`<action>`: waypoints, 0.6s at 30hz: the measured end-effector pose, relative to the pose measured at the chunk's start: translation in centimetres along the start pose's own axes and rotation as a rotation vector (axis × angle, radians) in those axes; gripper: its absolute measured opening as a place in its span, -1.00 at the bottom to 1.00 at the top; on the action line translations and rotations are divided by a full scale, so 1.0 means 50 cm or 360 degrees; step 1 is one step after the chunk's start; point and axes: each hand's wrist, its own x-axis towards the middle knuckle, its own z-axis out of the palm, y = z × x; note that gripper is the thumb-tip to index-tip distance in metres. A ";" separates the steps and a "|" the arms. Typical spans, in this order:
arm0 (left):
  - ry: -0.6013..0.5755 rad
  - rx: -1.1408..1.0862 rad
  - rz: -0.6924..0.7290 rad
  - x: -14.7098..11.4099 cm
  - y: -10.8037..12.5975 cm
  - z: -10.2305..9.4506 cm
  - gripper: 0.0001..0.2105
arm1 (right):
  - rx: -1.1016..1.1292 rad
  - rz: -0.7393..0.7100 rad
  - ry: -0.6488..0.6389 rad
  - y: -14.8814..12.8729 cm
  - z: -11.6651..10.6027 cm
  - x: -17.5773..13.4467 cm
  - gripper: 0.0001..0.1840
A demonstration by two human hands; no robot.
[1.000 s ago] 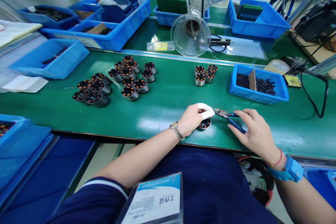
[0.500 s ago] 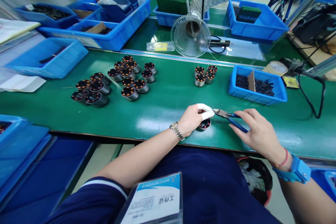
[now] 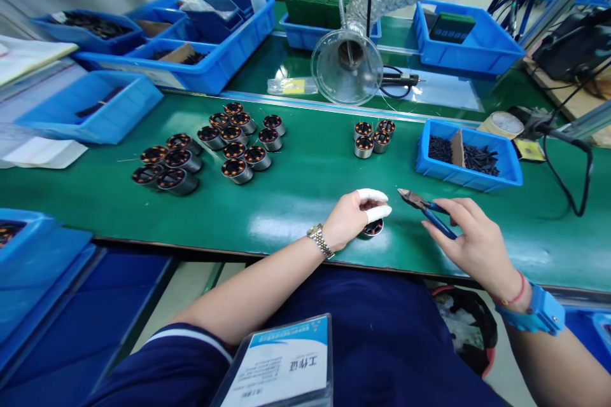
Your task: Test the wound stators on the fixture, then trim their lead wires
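Around a small motor stator [image 3: 373, 229] curls my left hand [image 3: 348, 216], with white covers on two fingertips. These fingers hide much of the stator, which rests on the green table near its front edge; its visible rim is silver with a dark inside. My right hand [image 3: 470, 232] grips blue-handled cutting pliers [image 3: 424, 206]. The pliers point up and left, their jaws just to the right of my left fingertips and apart from the stator.
Stators with copper windings stand in a large group [image 3: 233, 133] on the left and a small cluster [image 3: 372, 138] ahead. A divided blue bin [image 3: 468, 175] holds black pieces. A clear fume hood [image 3: 347, 70] hangs over the table; blue trays [image 3: 214, 67] stand behind.
The pliers in my right hand have moved right, away from my left fingertips. My left hand has stayed at the stator, its fingertips shifting slightly.
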 end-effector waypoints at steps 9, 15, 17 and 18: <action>0.0180 0.0026 0.0001 -0.020 0.007 -0.029 -0.84 | -0.0075 -0.0064 -0.0067 -0.020 0.005 0.001 -0.58; 0.0177 0.0047 0.0049 -0.014 0.003 -0.027 -0.87 | -0.0200 -0.0111 -0.0096 -0.044 0.016 0.007 -0.58; 0.0165 0.0050 0.0056 -0.013 0.003 -0.028 -0.87 | -0.0214 -0.0100 -0.0107 -0.046 0.019 0.009 -0.59; 0.0163 0.0052 0.0059 -0.014 0.003 -0.028 -0.87 | -0.0216 -0.0095 -0.0112 -0.047 0.019 0.010 -0.59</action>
